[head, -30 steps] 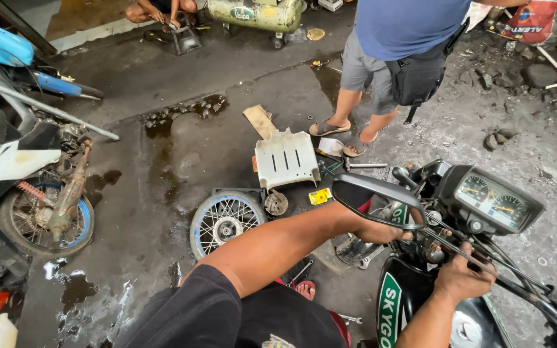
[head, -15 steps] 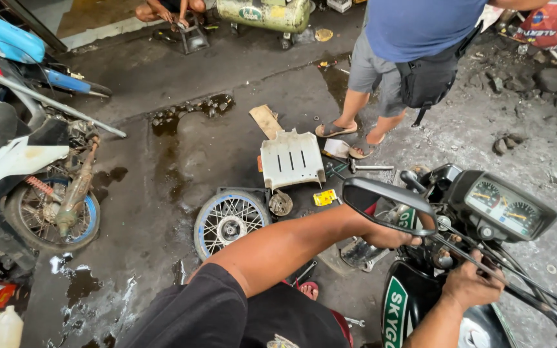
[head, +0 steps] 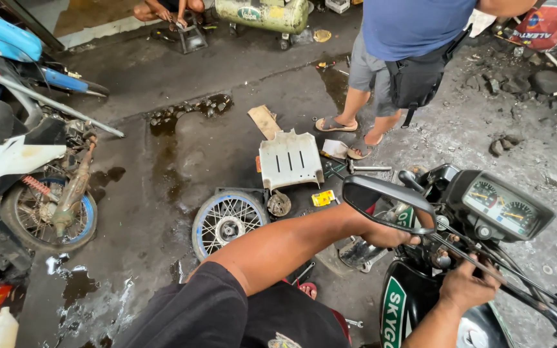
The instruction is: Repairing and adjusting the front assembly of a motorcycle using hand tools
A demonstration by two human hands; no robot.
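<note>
Grip: left hand [head: 391, 233] is closed on the handlebar [head: 478, 270] end behind the mirror [head: 387, 201]; right hand [head: 469, 283] is clenched on the bar near the cables.
Motorcycle [head: 485, 258]: upright under both hands, gauges [head: 501, 205] still fitted.
Progress: judged mid-job; a loose wheel [head: 227, 222] and a grey cover panel [head: 289, 159] lie on the wet floor [head: 162, 161].
Bystander [head: 407, 58]: stands beyond the parts.

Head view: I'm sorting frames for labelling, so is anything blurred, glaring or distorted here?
Head view: soft, even daylight, no hard shadows; the wet grey concrete floor shows dull reflections; the black oval mirror and round-dialled gauge cluster are sharp; the left hand and right hand show no motion blur; wide-angle bending at the edges.
</note>
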